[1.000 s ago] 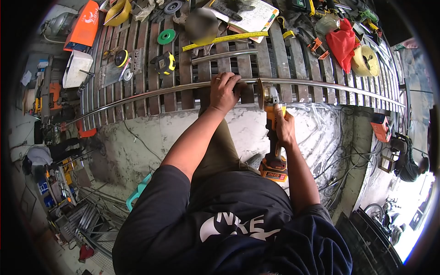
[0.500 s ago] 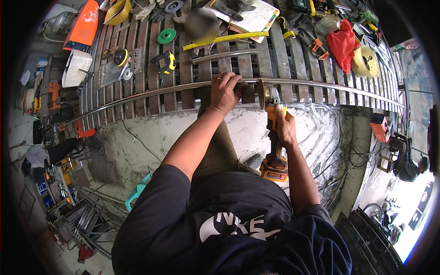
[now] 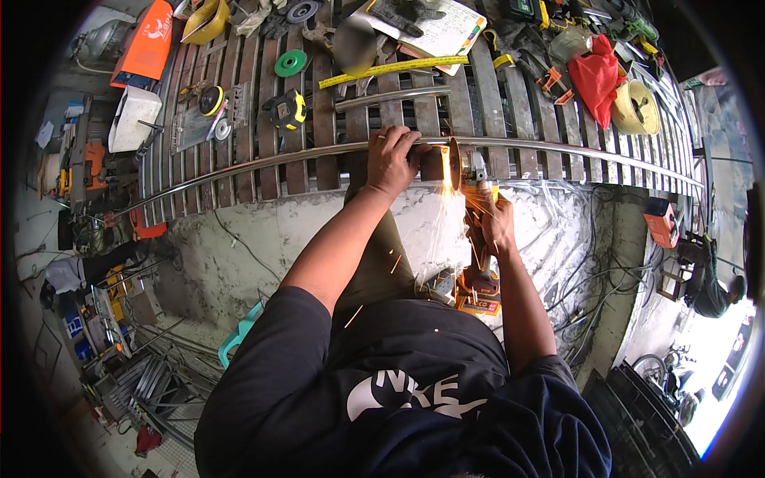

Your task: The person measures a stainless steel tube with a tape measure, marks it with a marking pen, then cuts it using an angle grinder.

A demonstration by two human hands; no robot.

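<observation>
A long shiny metal tube [image 3: 558, 146] lies across the near part of the slatted bench. My left hand [image 3: 390, 162] is closed over the tube, just left of the cut point. In my right hand [image 3: 498, 225] is a yellow and black cordless angle grinder [image 3: 482, 271], its battery end toward my body. The grinder's cutting disc [image 3: 456, 165] meets the tube a short way right of my left fingers. Bright sparks [image 3: 448, 191] stream from there down toward my legs. Part of the grinder is hidden by sparks and my right hand.
On the slatted bench [image 3: 315, 171] are a tape measure [image 3: 288, 110], a green disc [image 3: 291, 62], a yellow ruler [image 3: 390, 70], a short metal tube [image 3: 390, 97], an open notebook [image 3: 450, 32], a red cloth [image 3: 596, 80] and a yellow bucket [image 3: 635, 107]. Cables [image 3: 590, 295] trail at right.
Sparks now fly from the disc at the tube, where none showed before. The grinder has shifted very slightly; my left hand stays in place. A person at the far right has moved a little.
</observation>
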